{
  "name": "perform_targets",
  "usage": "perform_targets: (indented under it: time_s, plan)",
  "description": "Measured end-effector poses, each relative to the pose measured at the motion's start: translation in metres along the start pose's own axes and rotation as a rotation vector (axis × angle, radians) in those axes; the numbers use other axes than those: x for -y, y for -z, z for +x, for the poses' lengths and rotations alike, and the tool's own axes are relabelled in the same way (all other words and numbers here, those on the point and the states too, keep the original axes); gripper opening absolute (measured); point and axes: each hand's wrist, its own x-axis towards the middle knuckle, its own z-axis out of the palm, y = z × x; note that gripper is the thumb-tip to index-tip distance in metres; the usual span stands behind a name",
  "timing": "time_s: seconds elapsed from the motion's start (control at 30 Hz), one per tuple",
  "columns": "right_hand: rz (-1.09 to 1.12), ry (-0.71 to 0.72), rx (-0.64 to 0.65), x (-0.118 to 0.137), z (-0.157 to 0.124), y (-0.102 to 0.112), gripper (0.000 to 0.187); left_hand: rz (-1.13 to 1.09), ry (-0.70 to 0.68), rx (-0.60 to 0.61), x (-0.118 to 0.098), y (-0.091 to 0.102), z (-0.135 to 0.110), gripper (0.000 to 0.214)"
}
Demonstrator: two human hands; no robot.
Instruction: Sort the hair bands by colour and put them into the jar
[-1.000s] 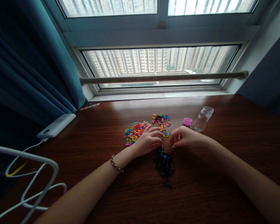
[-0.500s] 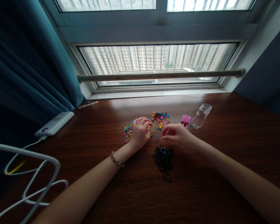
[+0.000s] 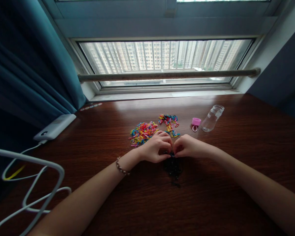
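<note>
My left hand [image 3: 157, 147], with a braided bracelet at its wrist, curls over the far end of a pile of black rubber bands [image 3: 172, 168]. Its thumb and fingertips are pinched on dark bands there. Facing it, my right hand [image 3: 186, 146] has its fingertips closed at the same spot, almost meeting the left. Which bands each hand grips is partly hidden by the fingers. Beyond my left hand lies a large heap of coloured rubber bands [image 3: 142, 131]. A smaller coloured group [image 3: 168, 120] spreads farther back, just past both hands.
A pink cap with a loop [image 3: 196, 122] and a clear bottle [image 3: 210, 121] lying tilted are at the right on the brown wooden table [image 3: 127, 203]. To the left are a white power bank [image 3: 55, 127] and a looping white cable [image 3: 59, 172]. A window with a rail stands behind.
Both hands have moved nearer to me and together, onto the black bands. My left hand has left the large coloured heap, uncovering it. My right hand has come away from the smaller group.
</note>
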Motion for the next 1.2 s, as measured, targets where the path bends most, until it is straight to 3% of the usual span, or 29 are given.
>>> perform_targets:
  time_s: [0.27,0.6,0.87,1.03,1.2]
  plan:
    - [0.096,-0.005,0.080,0.001,-0.002,0.008,0.010,-0.084,0.015,-0.002,-0.001,0.002,0.001,0.011]
    - [0.227,0.027,0.043,0.002,0.000,0.006,0.019,-0.265,0.047,-0.082,0.000,0.004,0.002,0.022]
    - [0.124,0.045,-0.024,0.000,0.002,-0.005,0.014,-0.437,0.158,-0.231,0.012,0.004,-0.002,0.028]
    - [0.126,0.043,-0.031,0.000,0.002,-0.007,0.011,-0.658,0.169,-0.198,0.011,0.003,-0.001,0.027]
    - [0.356,-0.070,0.061,0.002,0.001,0.006,0.020,-0.815,0.163,-0.149,0.003,0.003,0.001,0.025]
